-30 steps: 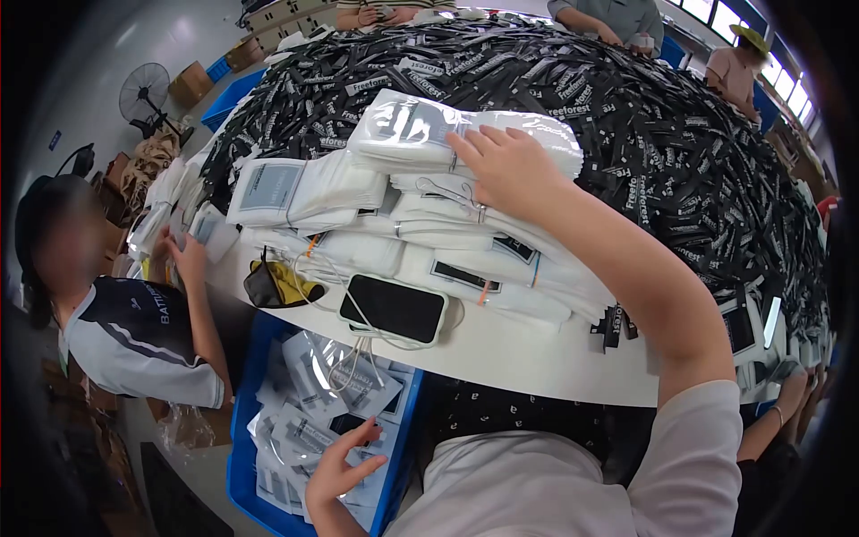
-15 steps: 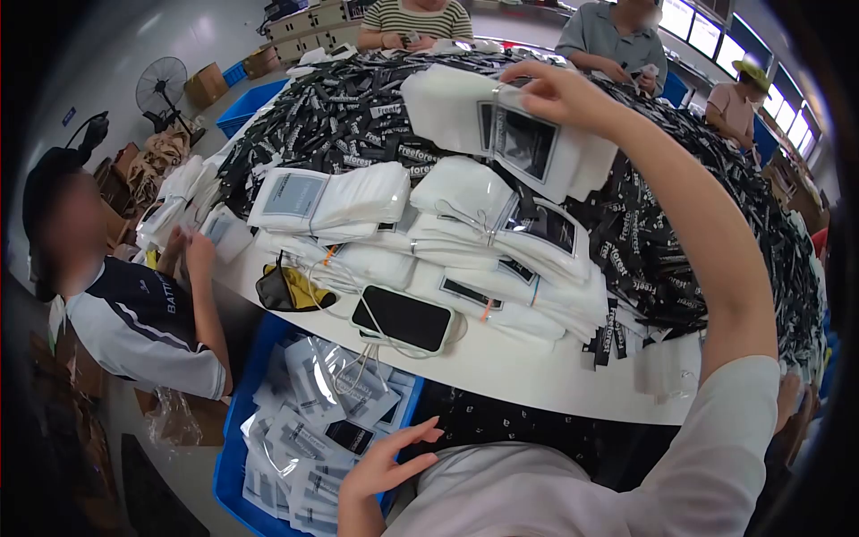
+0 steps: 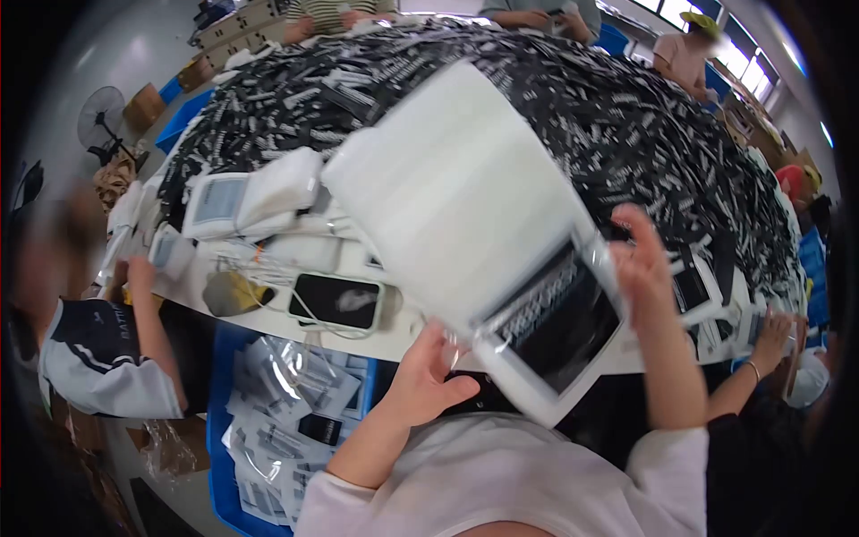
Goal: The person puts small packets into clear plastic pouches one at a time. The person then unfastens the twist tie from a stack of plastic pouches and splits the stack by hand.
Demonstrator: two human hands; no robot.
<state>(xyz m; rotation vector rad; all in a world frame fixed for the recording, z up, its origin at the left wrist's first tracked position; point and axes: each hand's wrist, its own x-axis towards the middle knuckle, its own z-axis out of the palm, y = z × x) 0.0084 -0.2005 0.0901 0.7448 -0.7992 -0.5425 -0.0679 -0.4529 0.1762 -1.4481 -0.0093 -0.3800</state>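
A large bundle of white plastic bags (image 3: 447,179) with a black printed panel is tilted in front of my chest, slightly blurred. My left hand (image 3: 428,376) is closed at its lower left edge. On the right edge my right hand (image 3: 642,268) grips the bundle, with a finger raised. Left of the bundle, another stack of white bags (image 3: 268,197) rests on the table. A phone in a pale case (image 3: 335,302) lies near the table edge, beside a yellow and grey pouch (image 3: 234,294).
A wide heap of black labels (image 3: 644,134) covers the table (image 3: 407,336). Below it at left, a blue bin (image 3: 219,447) holds flat packets. A co-worker (image 3: 112,349) stands at left. Other people's hands are at the far side and the right.
The bundle has come from above the label heap down towards my chest, in my right hand. My left hand has risen from beside the bin to the bundle's edge. The view has shifted.
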